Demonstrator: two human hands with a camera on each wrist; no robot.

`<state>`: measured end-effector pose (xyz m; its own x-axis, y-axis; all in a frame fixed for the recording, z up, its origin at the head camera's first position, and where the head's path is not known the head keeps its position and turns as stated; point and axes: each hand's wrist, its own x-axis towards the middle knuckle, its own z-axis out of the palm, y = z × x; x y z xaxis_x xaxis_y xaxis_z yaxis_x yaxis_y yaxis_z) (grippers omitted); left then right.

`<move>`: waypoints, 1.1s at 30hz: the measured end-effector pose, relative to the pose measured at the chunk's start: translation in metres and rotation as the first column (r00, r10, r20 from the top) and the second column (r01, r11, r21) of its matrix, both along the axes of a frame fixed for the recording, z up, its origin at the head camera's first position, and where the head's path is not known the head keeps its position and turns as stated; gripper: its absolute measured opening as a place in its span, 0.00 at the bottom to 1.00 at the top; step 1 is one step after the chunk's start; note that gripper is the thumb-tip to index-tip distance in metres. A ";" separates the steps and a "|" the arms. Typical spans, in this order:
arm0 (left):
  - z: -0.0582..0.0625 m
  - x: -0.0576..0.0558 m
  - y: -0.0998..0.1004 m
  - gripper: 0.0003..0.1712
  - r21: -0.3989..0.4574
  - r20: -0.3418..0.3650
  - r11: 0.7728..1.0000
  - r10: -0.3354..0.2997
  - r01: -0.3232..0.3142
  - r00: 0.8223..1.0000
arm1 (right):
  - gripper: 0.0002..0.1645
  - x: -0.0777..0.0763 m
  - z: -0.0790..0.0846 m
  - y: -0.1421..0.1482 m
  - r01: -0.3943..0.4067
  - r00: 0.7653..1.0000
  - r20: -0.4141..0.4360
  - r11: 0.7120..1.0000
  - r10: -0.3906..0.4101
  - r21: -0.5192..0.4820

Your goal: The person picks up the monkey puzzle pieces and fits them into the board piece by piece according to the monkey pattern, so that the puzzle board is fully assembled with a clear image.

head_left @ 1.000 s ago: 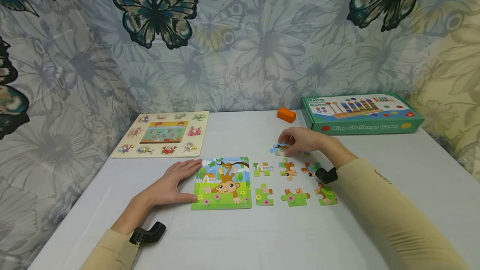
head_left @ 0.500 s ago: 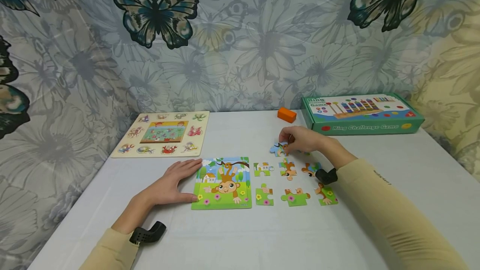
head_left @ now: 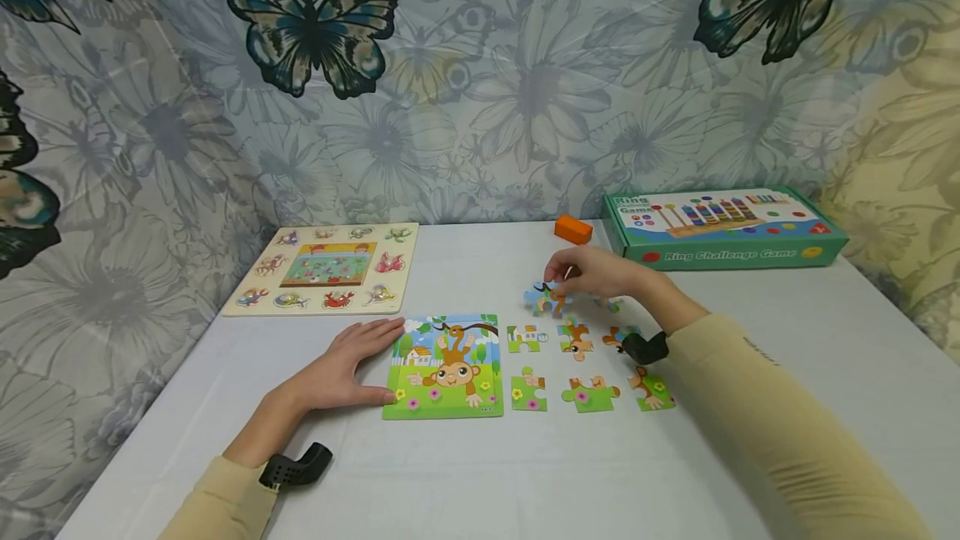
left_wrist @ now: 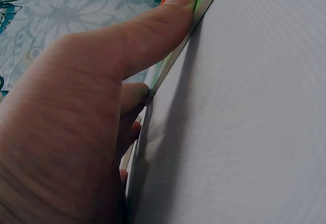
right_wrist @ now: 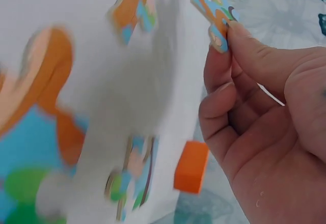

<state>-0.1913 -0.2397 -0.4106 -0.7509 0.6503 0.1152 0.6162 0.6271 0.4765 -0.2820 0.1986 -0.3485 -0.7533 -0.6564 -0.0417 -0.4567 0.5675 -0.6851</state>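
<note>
My right hand [head_left: 596, 272] pinches a blue and brown jigsaw puzzle piece [head_left: 542, 300] between thumb and fingertips, lifted a little off the white table. In the right wrist view the same piece's edge and printed face show, with the other fingers curled below. On the left, my left hand [head_left: 341, 372] rests with fingers spread against the left edge of a square monkey-picture puzzle board [head_left: 450, 377]. The left wrist view has its thumb [left_wrist: 158, 25] pressed on the board's edge. Several loose puzzle pieces [head_left: 591, 395] lie in rows right of the board; one is partly hidden under my right wrist.
A wooden board with sea-animal pictures [head_left: 389, 263] lies at the back left. An orange block [head_left: 573, 229] and a green Ring Challenge Game box [head_left: 731, 227] stand at the back right. Behind the table [head_left: 465, 482] hangs a butterfly-patterned cloth [head_left: 510, 140].
My right hand has lifted the blue and brown puzzle piece and moved slightly left with it, uncovering more of a piece beneath. My left hand has stayed put.
</note>
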 end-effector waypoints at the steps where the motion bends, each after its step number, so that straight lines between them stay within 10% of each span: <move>1: 0.000 0.000 0.000 0.56 0.001 -0.003 1.000 -0.002 0.002 1.000 | 0.06 0.000 0.000 -0.003 -0.006 1.000 0.002 1.000 0.006 -0.009; 33: 0.003 0.001 0.002 0.56 -0.007 0.016 1.000 0.005 -0.005 1.000 | 0.04 0.011 -0.014 -0.135 -0.185 0.982 0.044 0.982 0.186 -0.023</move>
